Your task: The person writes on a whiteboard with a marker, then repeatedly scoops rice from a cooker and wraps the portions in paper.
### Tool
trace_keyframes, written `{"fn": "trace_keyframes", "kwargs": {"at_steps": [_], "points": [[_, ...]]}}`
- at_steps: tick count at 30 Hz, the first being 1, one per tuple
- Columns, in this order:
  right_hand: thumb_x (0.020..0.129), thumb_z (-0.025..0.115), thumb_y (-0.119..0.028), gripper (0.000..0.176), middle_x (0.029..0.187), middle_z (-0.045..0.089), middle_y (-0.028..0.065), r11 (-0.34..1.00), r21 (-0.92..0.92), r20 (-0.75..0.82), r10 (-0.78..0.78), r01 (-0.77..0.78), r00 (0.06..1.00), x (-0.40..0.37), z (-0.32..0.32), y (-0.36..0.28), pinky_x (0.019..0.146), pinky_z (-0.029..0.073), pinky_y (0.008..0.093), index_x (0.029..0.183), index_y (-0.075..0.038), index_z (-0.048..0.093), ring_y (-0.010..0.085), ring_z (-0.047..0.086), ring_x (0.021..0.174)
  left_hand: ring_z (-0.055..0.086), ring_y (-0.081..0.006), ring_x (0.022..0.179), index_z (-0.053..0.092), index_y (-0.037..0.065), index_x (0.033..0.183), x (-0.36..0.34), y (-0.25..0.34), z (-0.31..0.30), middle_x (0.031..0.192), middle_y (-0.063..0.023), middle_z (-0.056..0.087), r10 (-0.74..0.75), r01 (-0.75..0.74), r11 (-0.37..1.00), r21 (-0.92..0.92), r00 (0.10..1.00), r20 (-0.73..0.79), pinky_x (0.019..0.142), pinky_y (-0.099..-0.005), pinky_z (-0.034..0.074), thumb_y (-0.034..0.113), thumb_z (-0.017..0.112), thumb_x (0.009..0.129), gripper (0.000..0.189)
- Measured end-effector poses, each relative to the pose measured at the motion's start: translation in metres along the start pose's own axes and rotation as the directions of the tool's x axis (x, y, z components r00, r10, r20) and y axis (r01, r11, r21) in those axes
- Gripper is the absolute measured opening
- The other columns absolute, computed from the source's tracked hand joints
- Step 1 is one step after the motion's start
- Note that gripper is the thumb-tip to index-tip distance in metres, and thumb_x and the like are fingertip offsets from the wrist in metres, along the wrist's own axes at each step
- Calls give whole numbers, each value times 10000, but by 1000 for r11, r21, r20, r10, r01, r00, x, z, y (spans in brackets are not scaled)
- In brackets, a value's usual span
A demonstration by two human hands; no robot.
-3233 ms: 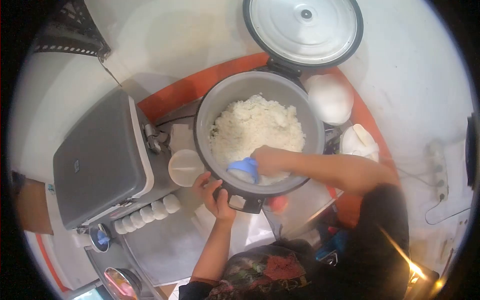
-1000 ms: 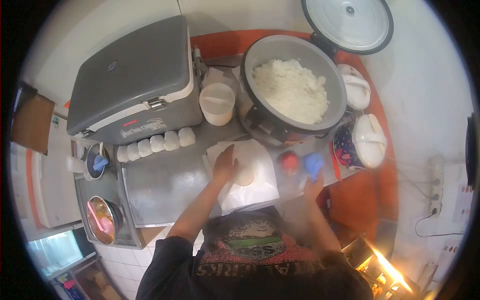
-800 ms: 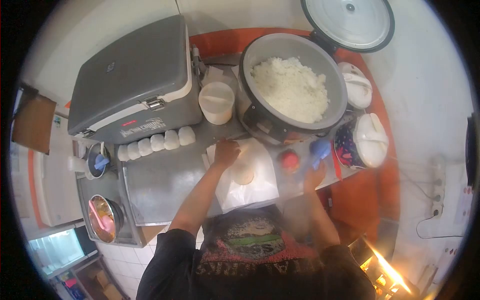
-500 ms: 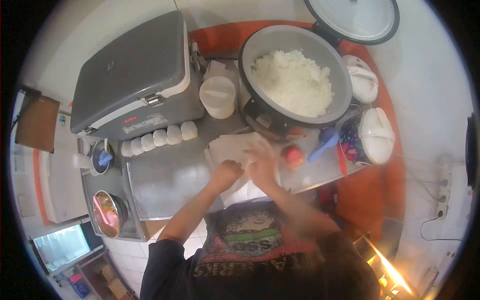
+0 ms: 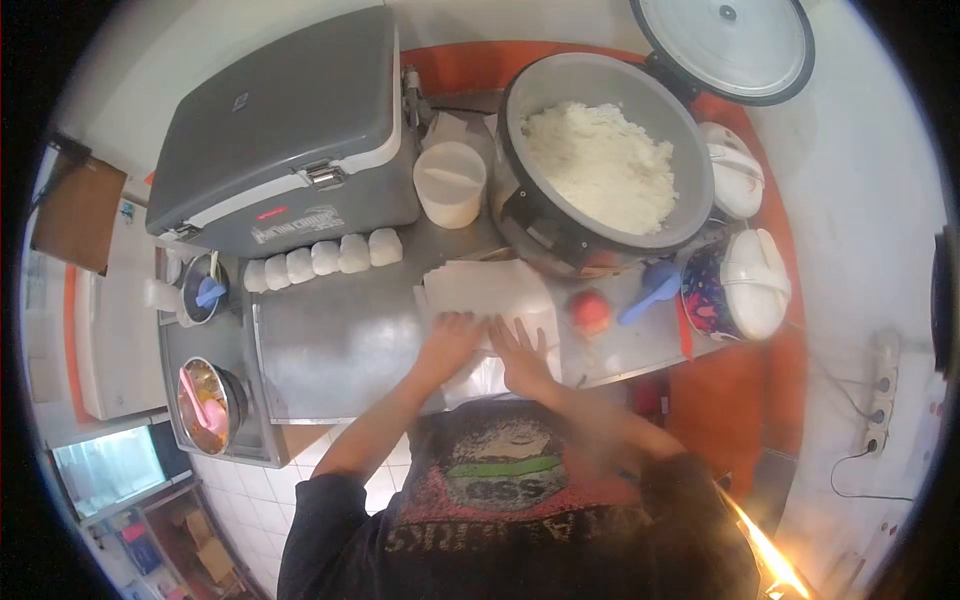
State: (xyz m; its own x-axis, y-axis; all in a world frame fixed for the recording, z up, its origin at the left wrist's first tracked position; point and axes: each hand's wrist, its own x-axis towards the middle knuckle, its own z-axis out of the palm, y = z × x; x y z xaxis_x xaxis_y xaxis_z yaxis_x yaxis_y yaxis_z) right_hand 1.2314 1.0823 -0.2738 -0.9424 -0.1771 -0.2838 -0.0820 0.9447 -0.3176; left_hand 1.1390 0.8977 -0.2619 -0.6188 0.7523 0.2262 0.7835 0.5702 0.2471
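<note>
A stack of pale paper sheets (image 5: 488, 287) lies on the metal counter in front of me. Over the near part of the stack, my left hand (image 5: 450, 345) rests with its fingers curled and closed on the edge of a paper sheet. Close beside it, my right hand (image 5: 522, 357) lies flat on the paper with its fingers stretched and spread. Shiny, whitish wrapping (image 5: 478, 382) shows below the hands, partly hidden by the wrists. A red-topped small item (image 5: 590, 312), blurred, sits just right of the stack.
A large rice cooker (image 5: 520, 190) with white rice (image 5: 605, 165) stands behind the stack. At the back left is a grey cooler box (image 5: 285, 130), fronted by a row of white wrapped packets (image 5: 325, 257). A blue scoop (image 5: 652, 290) and patterned container (image 5: 735, 283) stand right; bowls (image 5: 235, 400) left.
My right hand has come down from a blurred position above the stack and now lies flat on the paper. My left hand has moved slightly, its fingers reaching further onto the sheet.
</note>
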Motion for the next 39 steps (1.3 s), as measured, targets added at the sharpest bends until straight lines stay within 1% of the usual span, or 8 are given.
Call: {"fn": "trace_keyframes", "kwargs": {"at_steps": [9, 14, 17, 20, 26, 28, 29, 39], "points": [[784, 533, -26, 808, 1658, 210, 1, 1000, 12, -17, -8, 9, 1000, -28, 14, 16, 1123, 121, 701, 1545, -203, 326, 342, 207, 1515, 650, -393, 985, 696, 41, 989, -23, -62, 61, 1093, -170, 701, -572, 645, 653, -397, 764, 300, 856, -467, 517, 142, 583, 877, 188], [834, 608, -151, 691, 1644, 250, -35, 999, -24, -64, -24, 23, 998, -34, 12, 17, 1122, 119, 706, 1497, -211, 424, 344, 218, 1509, 687, -293, 850, 654, -60, 1021, -55, -17, 55, 979, -234, 705, -380, 616, 563, -551, 785, 489, 740, -413, 529, 307, 626, 885, 392], [870, 655, -308, 645, 1642, 253, -33, 993, 109, -118, -23, 36, 993, -34, 6, 17, 1117, 128, 710, 1477, -216, 457, 344, 228, 1503, 676, -179, 825, 640, -64, 1069, -45, 10, 16, 980, -209, 710, -148, 902, 382, -200, 274, 950, 622, -343, 513, 317, 619, 914, 412], [874, 659, -433, 651, 1631, 283, -32, 990, 133, -67, -29, 37, 997, -37, -9, 11, 1117, 124, 712, 1465, -228, 475, 345, 226, 1502, 640, -123, 762, 643, -40, 1068, -64, 8, 32, 1021, -174, 711, -90, 632, -627, -456, 522, 848, 530, -300, 472, 304, 599, 937, 371], [921, 595, -370, 440, 1467, 528, -8, 995, -58, -247, -93, 81, 965, -19, 22, 26, 1086, 170, 655, 1325, -196, 621, 304, 379, 1416, 591, -159, 762, 576, 22, 1233, -35, 43, 20, 1113, -97, 667, -680, 471, 30, -881, 656, 327, 689, -286, 485, 201, 649, 928, 361], [922, 596, -340, 359, 1320, 629, -14, 998, 24, -220, -54, 61, 974, -9, 18, 31, 1073, 190, 623, 1235, -187, 679, 254, 455, 1343, 592, -193, 837, 604, 63, 1214, -5, 49, -26, 1067, -82, 653, -297, 233, 847, -479, 953, -61, 784, -322, 483, 198, 689, 877, 373], [922, 596, -325, 324, 1246, 680, -17, 997, 66, -204, -35, 50, 978, -3, 14, 32, 1067, 200, 608, 1190, -183, 708, 229, 493, 1307, 593, -210, 875, 618, 83, 1205, 8, 48, -40, 1044, -74, 645, 18, -28, 995, -98, 995, -94, 832, -340, 482, 196, 709, 852, 382], [887, 649, -265, 205, 1093, 732, 68, 849, 522, -29, 114, -82, 993, 26, -11, 77, 978, 435, 471, 975, -119, 763, 236, 637, 1097, 631, -331, 910, 714, 98, 915, -1, -11, 27, 879, -100, 701, -161, 296, 878, -377, 923, 349, 811, -427, 502, 265, 695, 835, 186]]}}
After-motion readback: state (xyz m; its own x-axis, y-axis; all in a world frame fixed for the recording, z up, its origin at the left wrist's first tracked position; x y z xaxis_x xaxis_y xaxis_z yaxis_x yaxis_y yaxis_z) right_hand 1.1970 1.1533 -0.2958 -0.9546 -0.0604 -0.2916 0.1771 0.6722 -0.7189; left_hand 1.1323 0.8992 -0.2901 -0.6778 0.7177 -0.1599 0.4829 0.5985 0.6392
